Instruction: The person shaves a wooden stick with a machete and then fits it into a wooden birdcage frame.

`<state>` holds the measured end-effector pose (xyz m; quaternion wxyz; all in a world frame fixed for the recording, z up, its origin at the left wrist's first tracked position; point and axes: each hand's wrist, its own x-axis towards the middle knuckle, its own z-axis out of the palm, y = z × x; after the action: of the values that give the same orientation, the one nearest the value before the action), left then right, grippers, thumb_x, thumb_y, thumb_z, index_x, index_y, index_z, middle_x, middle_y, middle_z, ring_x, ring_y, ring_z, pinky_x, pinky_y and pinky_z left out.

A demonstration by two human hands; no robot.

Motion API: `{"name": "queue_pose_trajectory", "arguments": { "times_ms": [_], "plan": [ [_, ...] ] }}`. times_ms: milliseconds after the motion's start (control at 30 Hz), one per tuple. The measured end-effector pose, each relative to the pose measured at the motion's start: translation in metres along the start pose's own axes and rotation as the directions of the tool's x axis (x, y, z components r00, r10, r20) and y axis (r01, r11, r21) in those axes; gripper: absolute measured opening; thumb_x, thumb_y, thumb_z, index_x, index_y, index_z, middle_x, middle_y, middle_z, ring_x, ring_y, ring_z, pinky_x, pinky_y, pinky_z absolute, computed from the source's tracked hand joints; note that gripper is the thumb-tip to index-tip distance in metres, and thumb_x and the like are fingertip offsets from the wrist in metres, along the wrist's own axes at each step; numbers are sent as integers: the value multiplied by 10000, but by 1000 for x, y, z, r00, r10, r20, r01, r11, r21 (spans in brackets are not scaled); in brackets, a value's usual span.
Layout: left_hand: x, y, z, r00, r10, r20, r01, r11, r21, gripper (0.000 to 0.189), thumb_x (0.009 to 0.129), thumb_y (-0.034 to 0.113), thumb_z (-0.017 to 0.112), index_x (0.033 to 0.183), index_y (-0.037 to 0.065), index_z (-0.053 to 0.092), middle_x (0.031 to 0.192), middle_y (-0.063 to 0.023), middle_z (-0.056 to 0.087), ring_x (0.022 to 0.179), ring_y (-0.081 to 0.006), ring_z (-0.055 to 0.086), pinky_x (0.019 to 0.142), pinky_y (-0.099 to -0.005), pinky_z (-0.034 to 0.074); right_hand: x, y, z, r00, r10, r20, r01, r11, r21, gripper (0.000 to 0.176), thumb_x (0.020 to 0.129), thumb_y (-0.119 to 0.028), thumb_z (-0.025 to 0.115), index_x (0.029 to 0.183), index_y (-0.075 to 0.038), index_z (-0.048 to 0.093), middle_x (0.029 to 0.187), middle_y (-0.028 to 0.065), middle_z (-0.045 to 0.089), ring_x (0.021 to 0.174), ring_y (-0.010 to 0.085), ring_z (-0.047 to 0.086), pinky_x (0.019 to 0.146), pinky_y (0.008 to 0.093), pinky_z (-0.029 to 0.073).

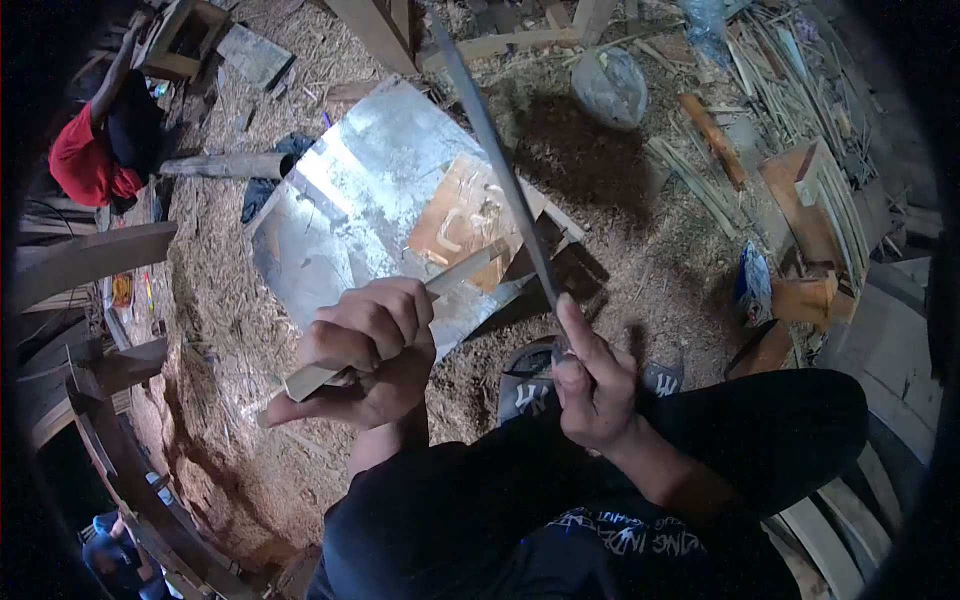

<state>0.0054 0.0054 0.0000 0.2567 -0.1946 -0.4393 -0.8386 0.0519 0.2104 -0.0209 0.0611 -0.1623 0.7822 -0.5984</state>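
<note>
The strip [455, 278] is a thin pale piece of wood; its long axis goes from lower left to upper right, and its far end points to the board [452, 215]. The left hand [360, 350] holds it near the lower end, with the fingers curled tightly around it; it is above the sheet [360, 200] and the knees. The blade [495, 160] is long, dark and narrow; it points up and a little to the left, and it crosses just beside the far end of the strip (I cannot tell if they touch). The right hand [592, 390] is clamped on its lower end, with the index finger stretched along it.

Under the hands is a sandal [525, 392] with a white logo, maybe the letters NY; the dark cloth [620, 530] below has white writing which I cannot read fully.

The sheet is grey metal and lies tilted on the floor [220, 330], which is covered with sawdust. A grey bag [610, 88] is farther away; its contents are hidden. An open wooden box [182, 40] stands at the top left, beside another person [88, 160] in red.
</note>
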Motion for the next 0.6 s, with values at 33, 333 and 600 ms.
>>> {"name": "queue_pose_trajectory", "arguments": {
  "times_ms": [33, 333, 600],
  "plan": [
    [0, 0, -1, 1000, 4, 17, -4, 1000, 6, 764, 884, 845, 246, 687, 118, 372, 481, 19, 250, 391, -112, 201, 417, -299, 205, -1, 2, 2, 993, -104, -54, 103, 995, -16, 453, 1029, -127, 447, 1469, -18, 443, 1373, 182, 589, 939, 265, 732, 765, 349, 589],
    [3, -1, -3, 1000, 9, 23, -9, 1000, 12, 765, 890, 844, 230, 696, 117, 371, 496, 18, 248, 402, -111, 198, 421, -301, 200, 4, 6, 4, 997, -73, -14, 72, 997, -19, 460, 1023, -120, 455, 1472, -20, 441, 1382, 191, 579, 1006, 304, 715, 805, 366, 578],
    [7, 0, -2, 1000, -4, 18, 4, 1000, 18, 765, 885, 849, 228, 701, 120, 371, 509, 18, 245, 412, -115, 196, 431, -295, 198, 8, 0, -1, 994, 59, 93, -57, 998, -28, 458, 1015, -115, 462, 1461, -11, 454, 1335, 205, 609, 870, 299, 715, 757, 376, 576]
  ]
}}
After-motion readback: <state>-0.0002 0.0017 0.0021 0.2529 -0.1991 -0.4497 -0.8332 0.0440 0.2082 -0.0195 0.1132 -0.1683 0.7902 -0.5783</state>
